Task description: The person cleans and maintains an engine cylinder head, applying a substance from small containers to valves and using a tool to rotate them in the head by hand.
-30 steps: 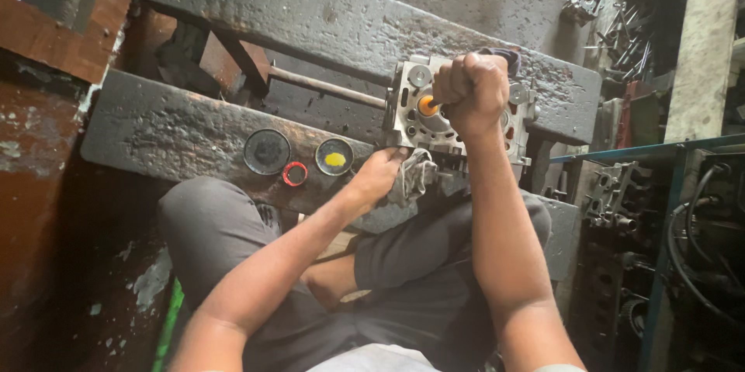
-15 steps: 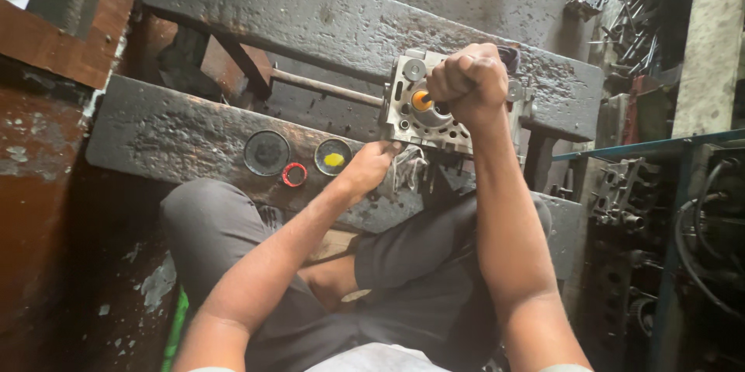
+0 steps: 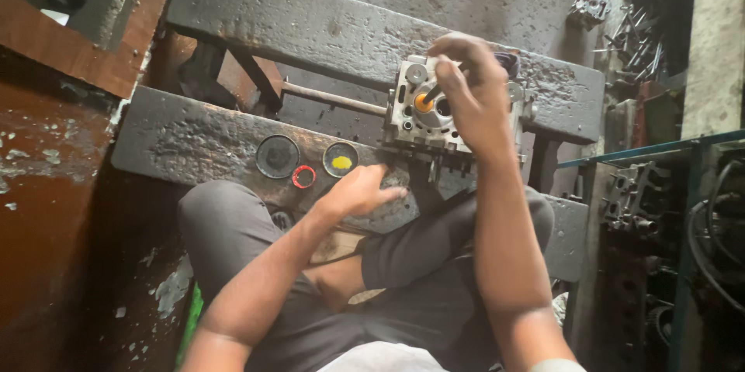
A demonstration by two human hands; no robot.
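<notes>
One hand [image 3: 475, 96] tilts a rod [image 3: 431, 93] down-left into the cylinder head [image 3: 423, 120].

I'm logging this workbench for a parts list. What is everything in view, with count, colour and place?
metal engine block: one, grey, on the far beam, under the right hand
orange-tipped tool: one, in the right hand, tip on the block
steel rod: one, grey, left of the block
round tins: two, dark, on the near beam; one holds yellow paste
red ring: one, between the tins
beams: two, blackened
scrap metal parts: several, grey, at right
left hand: resting on the near beam
right hand: gripping the tool
</notes>
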